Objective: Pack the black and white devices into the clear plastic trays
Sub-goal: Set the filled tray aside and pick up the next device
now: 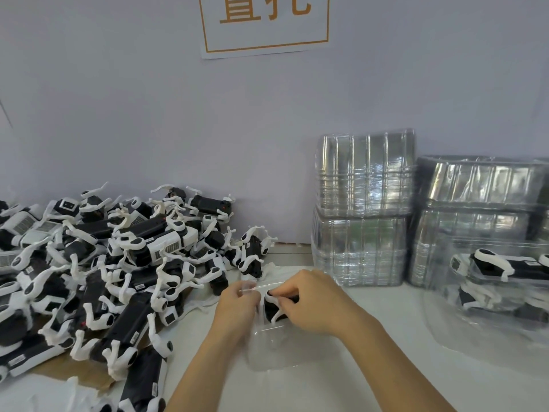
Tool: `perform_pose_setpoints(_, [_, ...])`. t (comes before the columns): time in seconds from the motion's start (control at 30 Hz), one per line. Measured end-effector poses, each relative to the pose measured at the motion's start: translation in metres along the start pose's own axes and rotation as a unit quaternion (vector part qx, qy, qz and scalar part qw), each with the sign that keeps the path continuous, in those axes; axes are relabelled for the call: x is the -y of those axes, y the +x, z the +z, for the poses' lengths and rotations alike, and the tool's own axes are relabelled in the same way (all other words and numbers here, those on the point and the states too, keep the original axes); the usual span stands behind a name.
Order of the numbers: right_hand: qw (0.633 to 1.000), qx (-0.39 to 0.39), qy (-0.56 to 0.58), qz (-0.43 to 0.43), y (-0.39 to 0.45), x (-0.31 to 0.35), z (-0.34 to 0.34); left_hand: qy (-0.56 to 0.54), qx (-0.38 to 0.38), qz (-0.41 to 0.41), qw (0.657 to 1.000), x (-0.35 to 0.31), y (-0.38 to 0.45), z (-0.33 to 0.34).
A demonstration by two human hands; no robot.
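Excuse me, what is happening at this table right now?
A person is packing small black and white devices. The right hand presses one device into a clear plastic tray, while the left hand pinches the tray's edge. A big pile of loose devices waits on the left; stacked empty trays stand on the right.

My white table (371,367), heap of black and white devices (98,272) on cardboard (80,374) at its left edge, stacked clear plastic trays (362,209) along the far edge, packed trays (499,289) at right.
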State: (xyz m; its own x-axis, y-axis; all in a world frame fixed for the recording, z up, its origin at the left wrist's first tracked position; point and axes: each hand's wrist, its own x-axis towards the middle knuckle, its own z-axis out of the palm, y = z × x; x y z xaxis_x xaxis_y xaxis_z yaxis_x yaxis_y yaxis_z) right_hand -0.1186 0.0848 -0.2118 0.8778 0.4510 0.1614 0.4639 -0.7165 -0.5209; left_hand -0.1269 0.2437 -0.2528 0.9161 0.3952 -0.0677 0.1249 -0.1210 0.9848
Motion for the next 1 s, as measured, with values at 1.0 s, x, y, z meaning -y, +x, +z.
perform_pose_setpoints(1.0, [0.983,-0.134,0.091,0.084,0.004,-0.058,-0.012,0.491,0.078,0.364,0.788,-0.021,-0.027,0.034])
